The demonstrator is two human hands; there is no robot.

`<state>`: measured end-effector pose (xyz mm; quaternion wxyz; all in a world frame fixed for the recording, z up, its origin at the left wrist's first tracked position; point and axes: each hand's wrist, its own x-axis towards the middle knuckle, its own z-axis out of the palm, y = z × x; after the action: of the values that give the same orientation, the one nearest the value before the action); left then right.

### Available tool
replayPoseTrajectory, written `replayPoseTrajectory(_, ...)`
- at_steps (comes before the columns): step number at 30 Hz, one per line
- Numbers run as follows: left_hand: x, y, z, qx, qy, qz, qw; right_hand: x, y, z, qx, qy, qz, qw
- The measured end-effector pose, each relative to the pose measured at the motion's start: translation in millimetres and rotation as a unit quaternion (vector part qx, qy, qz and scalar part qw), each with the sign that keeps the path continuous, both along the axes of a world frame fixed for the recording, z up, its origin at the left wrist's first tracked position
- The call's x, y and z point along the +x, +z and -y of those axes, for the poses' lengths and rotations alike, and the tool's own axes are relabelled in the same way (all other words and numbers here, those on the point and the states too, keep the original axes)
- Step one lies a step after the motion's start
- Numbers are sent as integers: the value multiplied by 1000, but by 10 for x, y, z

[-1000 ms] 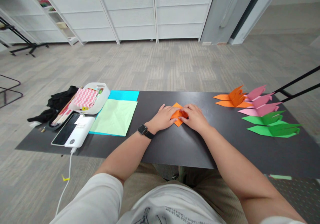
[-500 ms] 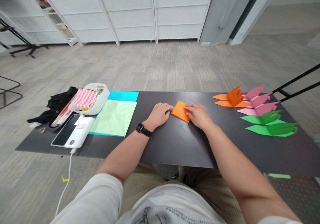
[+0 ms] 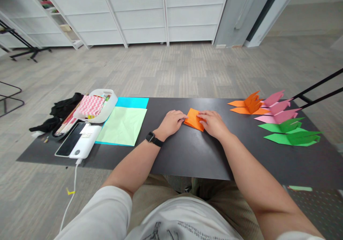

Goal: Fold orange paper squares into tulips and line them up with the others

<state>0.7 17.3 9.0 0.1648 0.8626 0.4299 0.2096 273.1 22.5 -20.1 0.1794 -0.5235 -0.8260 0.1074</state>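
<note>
A folded orange origami paper (image 3: 193, 120) lies on the dark table in front of me, its layers slightly parted along the left and near edges. The fingertips of my left hand (image 3: 173, 121), bunched together, are at its left corner. My right hand (image 3: 213, 122) has its thumb and fingers closed on the right side of the paper and covers that edge. A black watch sits on my left wrist.
Folded paper cranes in orange (image 3: 250, 106), pink (image 3: 280, 111) and green (image 3: 292, 138) stand at the right. On the left are light green paper (image 3: 123, 125) over blue sheets (image 3: 134, 102), a white box (image 3: 108, 109), a phone (image 3: 71, 140) and a white power bank (image 3: 87, 143) with a cable.
My left fingers have moved slightly right onto the paper's left corner, where its layers now show more. My right hand stays almost in place.
</note>
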Motion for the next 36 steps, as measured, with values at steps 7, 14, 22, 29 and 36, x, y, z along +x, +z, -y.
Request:
replayPoseTrajectory(7, 6, 7, 19, 7, 7, 12, 1000, -28, 13, 41, -1, 26, -2, 1000)
replayPoseTrajectory(14, -9, -28, 10, 9, 20, 8, 1000, -79, 110, 103, 0, 85, -7, 996)
replayPoseTrajectory(22, 10, -46, 33, 6, 53, -8, 999, -155, 199, 188, -14, 71, 7, 997)
replayPoseTrajectory(29, 19, -95, 39, 12, 86, 1, 996, -246, 224, 236, -15, 95, 10, 995)
replayPoseTrajectory(36, 36, -131, 37, 14, 96, -1, 995, -258, 216, 229, -16, 105, 15, 994)
